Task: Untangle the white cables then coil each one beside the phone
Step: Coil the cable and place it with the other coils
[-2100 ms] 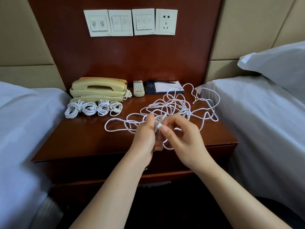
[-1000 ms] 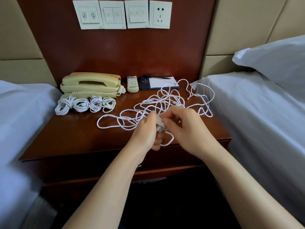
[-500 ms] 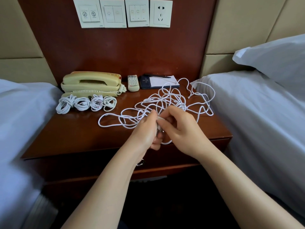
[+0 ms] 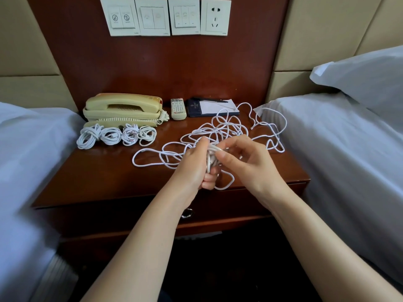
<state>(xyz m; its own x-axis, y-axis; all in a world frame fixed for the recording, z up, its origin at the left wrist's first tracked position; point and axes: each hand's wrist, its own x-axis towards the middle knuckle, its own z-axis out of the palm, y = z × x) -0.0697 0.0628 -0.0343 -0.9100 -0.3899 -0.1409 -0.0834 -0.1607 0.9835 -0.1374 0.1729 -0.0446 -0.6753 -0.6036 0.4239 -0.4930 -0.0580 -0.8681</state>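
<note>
A loose tangle of white cables (image 4: 226, 129) sprawls over the middle and right of the wooden nightstand (image 4: 104, 175). My left hand (image 4: 194, 164) grips a small coil of white cable (image 4: 211, 156) above the front edge. My right hand (image 4: 246, 162) pinches the strand at the top of that coil. A loop hangs below the hands. Several finished coils (image 4: 116, 136) lie in a row in front of the cream phone (image 4: 123, 109) at the back left.
A remote (image 4: 178, 108) and a dark notepad holder with a pen (image 4: 211, 106) sit at the back of the nightstand. White beds flank it on both sides, with a pillow (image 4: 362, 77) at the right. Wall switches and a socket (image 4: 216, 16) are above.
The coil in my left hand has grown as my right hand wound more cable round it. The loose tangle has shifted slightly toward my hands.
</note>
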